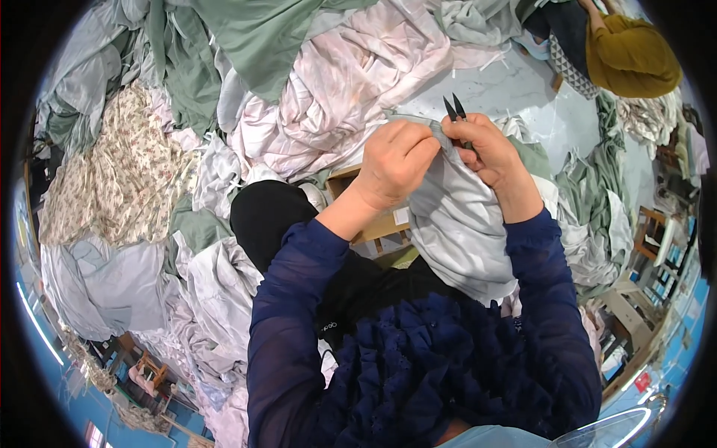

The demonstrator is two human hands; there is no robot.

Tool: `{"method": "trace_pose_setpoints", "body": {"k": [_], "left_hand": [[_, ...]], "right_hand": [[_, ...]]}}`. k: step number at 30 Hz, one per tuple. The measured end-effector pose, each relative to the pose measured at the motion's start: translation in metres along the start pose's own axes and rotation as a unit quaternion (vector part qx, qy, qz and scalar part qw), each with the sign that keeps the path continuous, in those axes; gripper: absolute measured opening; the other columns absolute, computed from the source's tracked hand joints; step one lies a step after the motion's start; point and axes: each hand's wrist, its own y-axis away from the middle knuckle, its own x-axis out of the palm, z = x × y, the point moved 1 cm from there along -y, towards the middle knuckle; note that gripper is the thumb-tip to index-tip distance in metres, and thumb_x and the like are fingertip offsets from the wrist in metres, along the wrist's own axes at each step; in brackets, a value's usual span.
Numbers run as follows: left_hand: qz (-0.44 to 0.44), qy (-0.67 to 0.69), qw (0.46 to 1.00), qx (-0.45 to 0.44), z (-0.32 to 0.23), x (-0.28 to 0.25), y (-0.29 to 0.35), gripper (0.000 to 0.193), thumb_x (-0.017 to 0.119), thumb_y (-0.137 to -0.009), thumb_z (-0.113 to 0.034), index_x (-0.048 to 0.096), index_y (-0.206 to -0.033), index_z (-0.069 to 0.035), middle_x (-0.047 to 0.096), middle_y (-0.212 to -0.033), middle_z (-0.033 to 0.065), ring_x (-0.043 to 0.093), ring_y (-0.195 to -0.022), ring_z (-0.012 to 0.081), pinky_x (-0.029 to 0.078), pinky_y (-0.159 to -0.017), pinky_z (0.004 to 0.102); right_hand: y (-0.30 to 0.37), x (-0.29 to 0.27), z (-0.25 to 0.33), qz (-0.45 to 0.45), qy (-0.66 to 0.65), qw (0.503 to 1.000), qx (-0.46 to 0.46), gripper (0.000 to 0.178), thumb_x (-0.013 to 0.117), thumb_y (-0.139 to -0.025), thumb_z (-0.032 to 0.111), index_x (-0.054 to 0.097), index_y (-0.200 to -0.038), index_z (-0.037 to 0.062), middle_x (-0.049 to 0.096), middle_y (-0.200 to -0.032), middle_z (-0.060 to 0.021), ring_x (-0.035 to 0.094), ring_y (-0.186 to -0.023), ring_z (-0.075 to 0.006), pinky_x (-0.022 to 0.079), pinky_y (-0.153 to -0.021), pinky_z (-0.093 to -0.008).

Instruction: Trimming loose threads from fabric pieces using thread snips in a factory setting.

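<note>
In front of my chest, both hands hold a light grey-white fabric (455,231) that hangs down toward my lap. My left hand (396,163) is closed in a pinch at the fabric's upper edge, and its fingertips hide what lies between them. Close beside it, my right hand (489,153) grips small dark thread snips (455,109). Their two pointed blades stick up past the fingers, slightly apart. The thumb and fingers of that same hand are also at the fabric edge.
Pale pink cloth (336,82), green cloth (261,37) and floral cloth (112,172) lie heaped ahead and to the left. Below my hands is a wooden box-like piece (377,228). At the far right is a person in a mustard top (631,56). A wooden stool (650,231) stands at right.
</note>
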Motion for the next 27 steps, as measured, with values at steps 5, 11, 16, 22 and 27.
{"method": "trace_pose_setpoints", "body": {"k": [5, 11, 16, 22, 27], "left_hand": [[0.004, -0.018, 0.999, 0.026, -0.001, 0.004, -0.003, 0.015, 0.066, -0.064, 0.000, 0.058, -0.076, -0.004, 0.057, -0.080, 0.0068, 0.057, -0.068, 0.0236, 0.046, -0.057, 0.0339], [0.013, 0.011, 0.999, -0.046, 0.001, -0.002, 0.003, 0.017, 0.067, -0.067, 0.001, 0.052, -0.073, -0.005, 0.056, -0.078, 0.0093, 0.057, -0.069, 0.0263, 0.047, -0.057, 0.0344], [-0.011, 0.045, 0.983, -0.176, 0.009, -0.014, 0.007, 0.018, 0.069, -0.071, 0.000, 0.056, -0.083, -0.004, 0.057, -0.080, 0.0100, 0.059, -0.073, 0.0263, 0.049, -0.065, 0.0335], [0.100, 0.427, 0.838, -0.325, 0.019, 0.007, 0.007, 0.021, 0.065, -0.088, -0.018, 0.059, -0.098, 0.000, 0.060, -0.089, 0.0090, 0.058, -0.086, 0.0167, 0.046, -0.082, 0.0296], [0.318, 0.394, 0.783, -0.361, 0.030, -0.004, 0.014, 0.024, 0.061, -0.094, -0.023, 0.060, -0.083, -0.002, 0.050, -0.072, -0.0070, 0.042, -0.067, 0.0034, 0.037, -0.061, 0.0216]], "right_hand": [[0.001, 0.002, 0.001, -0.018, 0.001, 1.000, 0.009, 0.016, 0.061, -0.089, 0.014, 0.056, -0.076, 0.0064, 0.047, -0.059, 0.0069, 0.038, -0.040, 0.0005, 0.021, -0.033, -0.0163], [0.003, -0.005, 0.003, -0.025, -0.026, 0.999, -0.005, 0.018, 0.064, -0.089, 0.015, 0.056, -0.075, 0.0058, 0.048, -0.060, 0.0052, 0.038, -0.040, 0.0003, 0.022, -0.033, -0.0164], [0.004, -0.010, 0.002, -0.026, -0.033, 0.999, -0.005, 0.019, 0.065, -0.089, 0.016, 0.056, -0.076, 0.0054, 0.050, -0.062, 0.0044, 0.038, -0.040, 0.0001, 0.021, -0.033, -0.0169], [0.006, 0.000, 0.000, 0.037, 0.016, 0.999, 0.002, 0.016, 0.067, -0.089, 0.019, 0.062, -0.085, 0.0039, 0.050, -0.061, 0.0057, 0.035, -0.041, 0.0010, 0.023, -0.035, -0.0155], [0.007, -0.006, 0.000, 0.058, 0.082, 0.995, 0.023, 0.016, 0.069, -0.088, 0.019, 0.063, -0.086, 0.0042, 0.049, -0.060, 0.0075, 0.033, -0.043, 0.0013, 0.020, -0.037, -0.0168]]}}
